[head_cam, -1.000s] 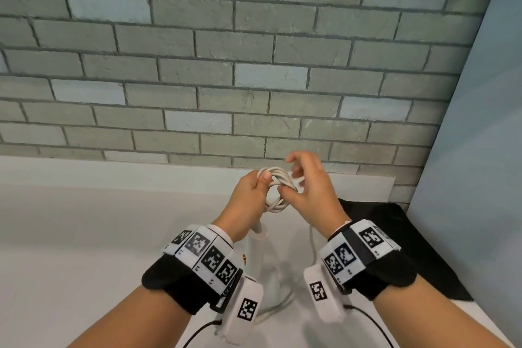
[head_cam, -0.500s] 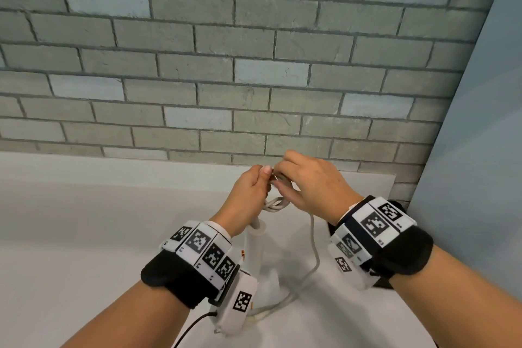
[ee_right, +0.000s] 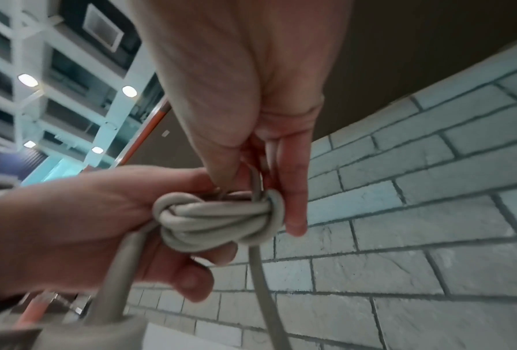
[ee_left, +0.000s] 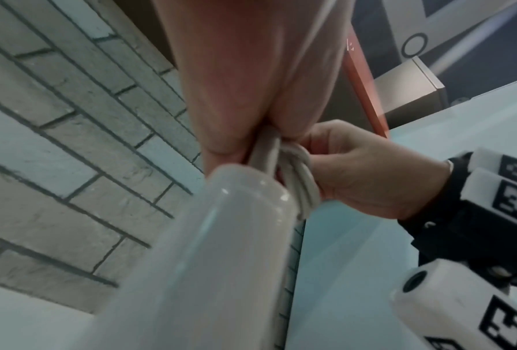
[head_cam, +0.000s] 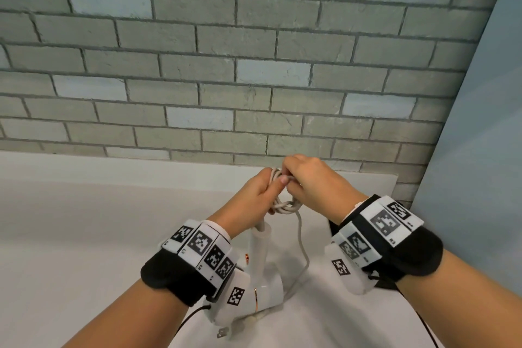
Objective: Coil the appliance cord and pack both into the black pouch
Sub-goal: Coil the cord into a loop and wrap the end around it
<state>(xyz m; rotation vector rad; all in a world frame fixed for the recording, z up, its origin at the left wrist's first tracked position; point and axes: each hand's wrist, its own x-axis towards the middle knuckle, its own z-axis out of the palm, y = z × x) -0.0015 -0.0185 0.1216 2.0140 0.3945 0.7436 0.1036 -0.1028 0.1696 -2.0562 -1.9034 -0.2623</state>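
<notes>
My left hand [head_cam: 271, 186] grips a small coil of the white cord [head_cam: 285, 206], held up above the counter. The white appliance [head_cam: 262, 257] hangs from the cord below that hand, its handle close under the left wrist camera [ee_left: 221, 248]. My right hand [head_cam: 293, 181] pinches the cord at the top of the coil, seen close in the right wrist view [ee_right: 215, 217]. A loose strand [head_cam: 303, 248] drops from the coil to the counter and ends at the plug [head_cam: 223, 333]. Only a sliver of the black pouch [head_cam: 334, 226] shows behind my right wrist.
The white counter [head_cam: 84, 234] runs left and meets a grey brick wall [head_cam: 254, 65] behind. A pale blue panel [head_cam: 480, 150] closes off the right side, just past the pouch.
My right hand went from spread fingers beside the coil to pinching the cord at its top, and its wrist rose and now covers most of the pouch. The left hand has held its grip.
</notes>
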